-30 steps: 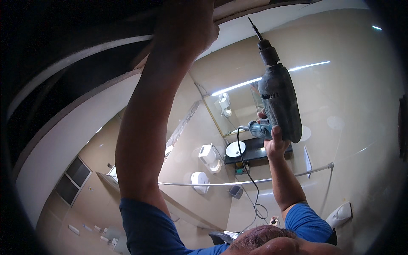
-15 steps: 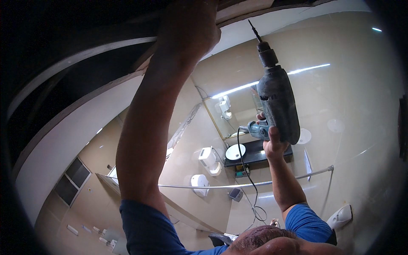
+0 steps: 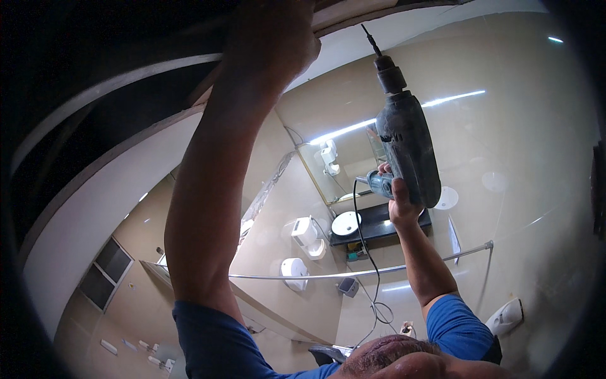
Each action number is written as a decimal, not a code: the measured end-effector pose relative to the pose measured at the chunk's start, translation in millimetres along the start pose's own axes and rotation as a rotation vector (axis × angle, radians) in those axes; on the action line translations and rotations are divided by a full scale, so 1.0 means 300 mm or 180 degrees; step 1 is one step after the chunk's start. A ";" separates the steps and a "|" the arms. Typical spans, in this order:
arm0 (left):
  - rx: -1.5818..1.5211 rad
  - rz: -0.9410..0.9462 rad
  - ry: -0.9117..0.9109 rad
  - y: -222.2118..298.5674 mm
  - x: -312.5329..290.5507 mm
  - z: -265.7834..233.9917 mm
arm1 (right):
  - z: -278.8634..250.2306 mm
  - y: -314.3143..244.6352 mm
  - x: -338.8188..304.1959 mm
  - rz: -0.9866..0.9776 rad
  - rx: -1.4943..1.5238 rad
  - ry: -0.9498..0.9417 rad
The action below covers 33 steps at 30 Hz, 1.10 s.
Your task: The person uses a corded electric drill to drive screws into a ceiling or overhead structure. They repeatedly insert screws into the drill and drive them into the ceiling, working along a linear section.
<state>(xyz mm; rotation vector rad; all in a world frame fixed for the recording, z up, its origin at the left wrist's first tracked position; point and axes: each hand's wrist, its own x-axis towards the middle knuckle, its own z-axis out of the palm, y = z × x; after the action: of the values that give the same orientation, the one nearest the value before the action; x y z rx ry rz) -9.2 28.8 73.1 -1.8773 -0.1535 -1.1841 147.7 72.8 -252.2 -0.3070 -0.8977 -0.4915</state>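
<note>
- Left arm, one: raised close to us in a blue sleeve (image 3: 214, 338), running up the left of the view.
- Left hand (image 3: 281, 44), one: up in shadow at the wooden edge (image 3: 356, 16) of a ceiling opening. We see its back and side; the fingers are hidden, so we cannot tell how far it is open or whether it has hold of anything.
- Ceiling opening (image 3: 113, 79), one: dark inside, to the left of and behind our raised arm.
- Drill (image 3: 413, 155), one: grey, worn body with a blue handle, held up right of centre, nose upward and leaning slightly left.
- Right hand (image 3: 404, 205), one: fingers wrapped around the drill's handle, thumb along the near side; we count it as a closed grip.
- Bit (image 3: 372, 43), one: thin and dark, set in the chuck (image 3: 391, 76). Its tip is near the wooden edge; whether they touch, we cannot tell.
- Cord (image 3: 362, 243), one: black, hanging from the handle, looping lower down.
- Metal rail (image 3: 341, 275), one: spanning the room below us.
- Dispenser (image 3: 294, 266), one: white, rounded, on the wall.
- Basin (image 3: 345, 223), one: white, on a black counter (image 3: 377, 228).
- Mirror (image 3: 352, 161), one: above the counter.
</note>
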 end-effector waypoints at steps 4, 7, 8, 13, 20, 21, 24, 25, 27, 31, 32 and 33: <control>0.0152 0.0040 -0.0024 -0.004 0.016 0.006 | 0.000 0.006 0.009 -0.0147 -0.0249 -0.0071; 0.0080 0.0031 -0.0088 -0.016 0.033 0.006 | 0.004 0.007 0.021 -0.0073 -0.0218 -0.0038; 0.0076 0.0059 -0.0053 -0.019 0.033 0.006 | 0.005 0.006 0.024 -0.0083 -0.0164 -0.0065; -0.0008 0.0054 -0.0077 -0.017 0.029 -0.010 | 0.001 0.006 0.050 -0.0303 -0.0106 -0.0025; -0.0176 -0.0142 -0.0143 0.002 0.032 -0.010 | 0.003 0.011 0.055 -0.0155 -0.0100 0.0154; -0.0217 -0.0140 -0.0124 0.002 0.030 -0.009 | -0.001 0.012 0.055 -0.0223 -0.0260 0.0125; -0.0185 -0.0165 -0.0063 -0.001 0.028 -0.005 | -0.024 0.026 0.060 -0.0277 -0.0625 -0.0020; -0.0145 -0.0177 -0.0038 -0.003 0.028 -0.007 | -0.032 0.033 0.061 -0.0267 -0.0672 -0.0032; -0.0125 -0.0198 -0.0114 -0.005 0.032 -0.012 | -0.049 0.049 0.062 -0.0316 -0.0965 -0.0073; -0.0190 -0.0220 -0.0071 -0.013 0.040 -0.024 | -0.073 0.075 0.063 -0.0406 -0.1191 -0.0113; -0.0227 -0.0184 -0.0097 -0.018 0.042 -0.025 | -0.075 0.076 0.067 -0.0427 -0.1212 -0.0119; -0.0263 -0.0151 -0.0129 -0.024 0.044 -0.028 | -0.074 0.078 0.069 -0.0446 -0.1247 -0.0131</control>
<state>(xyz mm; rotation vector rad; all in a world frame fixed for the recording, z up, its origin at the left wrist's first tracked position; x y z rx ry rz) -11.4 22.8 89.0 -1.9805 -0.1748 -1.2011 185.6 76.8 -249.7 -0.6148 -0.8630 -0.7953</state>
